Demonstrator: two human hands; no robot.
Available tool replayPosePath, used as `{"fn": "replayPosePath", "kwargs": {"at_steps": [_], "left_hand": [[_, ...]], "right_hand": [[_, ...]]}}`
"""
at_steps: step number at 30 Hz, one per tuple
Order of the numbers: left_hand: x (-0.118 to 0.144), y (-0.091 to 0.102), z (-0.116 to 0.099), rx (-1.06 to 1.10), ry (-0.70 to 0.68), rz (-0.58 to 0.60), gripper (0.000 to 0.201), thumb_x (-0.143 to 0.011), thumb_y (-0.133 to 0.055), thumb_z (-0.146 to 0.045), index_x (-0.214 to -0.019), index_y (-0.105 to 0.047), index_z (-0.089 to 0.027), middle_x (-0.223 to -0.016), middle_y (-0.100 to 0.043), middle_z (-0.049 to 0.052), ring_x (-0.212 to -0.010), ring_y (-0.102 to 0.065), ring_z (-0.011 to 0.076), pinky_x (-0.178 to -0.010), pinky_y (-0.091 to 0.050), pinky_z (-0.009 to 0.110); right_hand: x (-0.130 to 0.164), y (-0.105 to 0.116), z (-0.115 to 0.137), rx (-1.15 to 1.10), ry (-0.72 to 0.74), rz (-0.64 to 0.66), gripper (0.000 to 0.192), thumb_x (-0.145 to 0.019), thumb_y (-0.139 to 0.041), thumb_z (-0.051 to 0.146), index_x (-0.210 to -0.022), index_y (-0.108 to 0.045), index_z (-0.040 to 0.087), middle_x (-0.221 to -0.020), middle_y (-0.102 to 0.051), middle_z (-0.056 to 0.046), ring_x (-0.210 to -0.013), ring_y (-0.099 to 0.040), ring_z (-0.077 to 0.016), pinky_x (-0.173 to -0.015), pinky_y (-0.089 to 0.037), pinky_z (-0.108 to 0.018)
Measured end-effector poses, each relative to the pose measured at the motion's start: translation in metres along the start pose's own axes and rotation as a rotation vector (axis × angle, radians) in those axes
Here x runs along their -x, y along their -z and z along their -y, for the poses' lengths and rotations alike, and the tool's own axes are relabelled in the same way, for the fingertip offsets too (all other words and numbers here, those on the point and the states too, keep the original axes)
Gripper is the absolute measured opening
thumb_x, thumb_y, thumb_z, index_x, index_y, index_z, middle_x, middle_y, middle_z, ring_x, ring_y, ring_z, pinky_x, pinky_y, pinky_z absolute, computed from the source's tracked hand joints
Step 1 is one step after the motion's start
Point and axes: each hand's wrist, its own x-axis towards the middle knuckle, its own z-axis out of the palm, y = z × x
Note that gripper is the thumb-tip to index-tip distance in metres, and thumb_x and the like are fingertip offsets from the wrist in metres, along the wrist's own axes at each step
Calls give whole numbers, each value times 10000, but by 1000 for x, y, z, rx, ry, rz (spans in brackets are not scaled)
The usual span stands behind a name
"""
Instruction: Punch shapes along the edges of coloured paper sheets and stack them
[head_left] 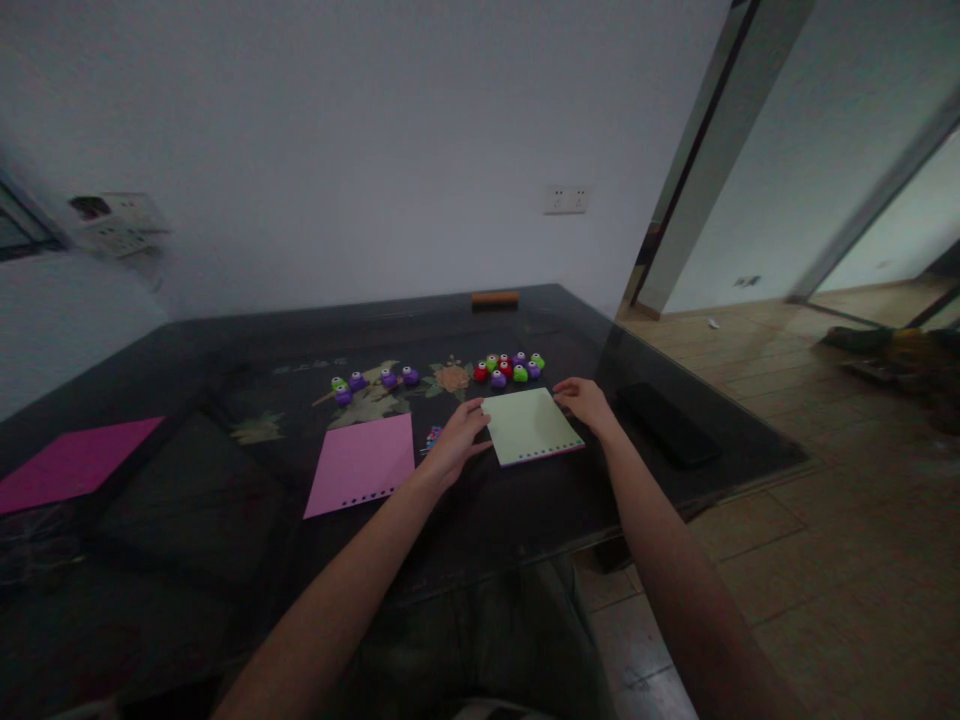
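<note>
A pale yellow sheet of punched paper (531,425) is in front of me, its row of holes along the near edge. A thin pink edge shows beneath it. My left hand (459,438) grips its left side, fingers near the far corner and thumb lower down. At the far right corner, my right hand (585,402) pinches the paper's edge between thumb and fingers. Just left of my left hand lies a pink punched sheet (364,460). A small multicoloured item (433,437), partly hidden by that hand, sits between the two sheets.
Beyond the yellow paper is a cluster of red, green and purple eye-like toys (505,370); several more toys (388,379) stand to the left. A magenta sheet (79,462), a black oblong object (667,425) and a brown roll (495,299) also rest on the dark table (487,540).
</note>
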Motion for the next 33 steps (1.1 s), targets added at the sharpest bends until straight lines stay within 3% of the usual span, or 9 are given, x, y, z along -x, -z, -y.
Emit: {"fn": "replayPosePath", "kwargs": {"at_steps": [9, 13, 19, 23, 28, 31, 33], "left_hand": [[-3, 2, 5, -166, -49, 33, 321, -796, -523, -194, -1115, -484, -205, -1314, -462, 106, -1156, -477, 215, -897, -447, 361], [-6, 2, 9, -289, -80, 69, 360, -796, -520, -176, -1154, -480, -183, -1234, -534, 115, -1124, -510, 214, -906, -440, 364], [-3, 13, -11, -416, -229, 66, 269, -765, -563, -194, -1033, -582, -185, -1138, -591, 106, -1118, -514, 244, -897, -437, 387], [5, 59, -41, -489, -380, 17, 209, -764, -568, -257, -955, -635, -201, -1110, -612, 78, -1033, -557, 219, -885, -438, 368], [6, 155, -58, -709, -417, -286, 251, -776, -519, -315, -955, -636, -184, -1012, -646, 66, -944, -583, 209, -858, -443, 376], [4, 201, -49, -924, -400, -450, 232, -755, -510, -272, -917, -639, -170, -979, -658, 63, -938, -585, 215, -888, -425, 382], [5, 219, -41, -1003, -390, -496, 229, -749, -492, -244, -904, -641, -164, -1005, -654, 71, -951, -584, 216, -893, -423, 369]], "right_hand": [[0, 0, 0, 2, -6, 19, 207, -685, -605, 152, -886, -654, 143, -787, -673, -54, -626, -597, -106, -535, -457, -183], [-1, 1, 1, 82, 1, -4, 192, -687, -616, 171, -872, -661, 148, -766, -675, -49, -608, -594, -103, -570, -458, -197], [-4, 1, 0, 211, 69, -84, 182, -693, -615, 229, -857, -674, 178, -793, -673, -53, -700, -613, -146, -622, -455, -237], [-3, 0, 9, 247, 121, -128, 178, -694, -621, 234, -857, -672, 184, -807, -673, -60, -749, -616, -168, -665, -454, -263], [7, -10, 46, 145, 277, -64, 166, -704, -628, 211, -862, -660, 170, -818, -679, -52, -735, -619, -149, -701, -462, -259], [13, -36, 82, 109, 400, 31, 132, -724, -616, 204, -841, -664, 167, -826, -681, -45, -738, -620, -144, -715, -464, -254], [18, -65, 108, 131, 474, 157, 117, -735, -605, 191, -828, -673, 172, -823, -684, -40, -755, -623, -148, -728, -462, -258]]}}
